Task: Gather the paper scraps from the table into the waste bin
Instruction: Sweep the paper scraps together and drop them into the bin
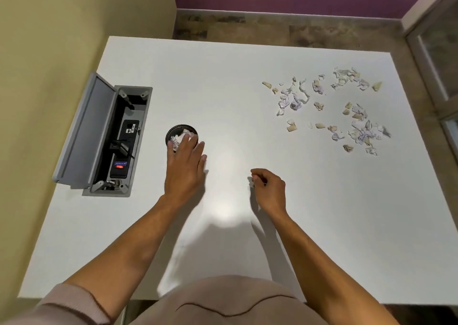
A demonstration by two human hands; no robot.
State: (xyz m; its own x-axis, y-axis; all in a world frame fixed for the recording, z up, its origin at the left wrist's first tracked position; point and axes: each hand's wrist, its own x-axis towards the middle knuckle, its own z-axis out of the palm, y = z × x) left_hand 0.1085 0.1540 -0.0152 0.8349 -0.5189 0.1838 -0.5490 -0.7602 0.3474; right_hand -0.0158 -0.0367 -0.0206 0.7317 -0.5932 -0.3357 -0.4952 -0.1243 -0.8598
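Note:
A small round black waste bin (173,130) stands on the white table (223,81), left of centre, with white paper scraps inside. My left hand (184,166) hovers flat over its near rim, fingers spread, holding nothing that I can see. My right hand (269,188) is over the table's middle, fingers pinched on a small white paper scrap (251,182). Several torn paper scraps (324,106) lie scattered across the far right of the table, well away from both hands.
An open grey cable box (106,136) with a raised lid, plugs and a red switch is set into the table at the left. A yellow wall runs along the left side. Floor lies beyond the far and right edges.

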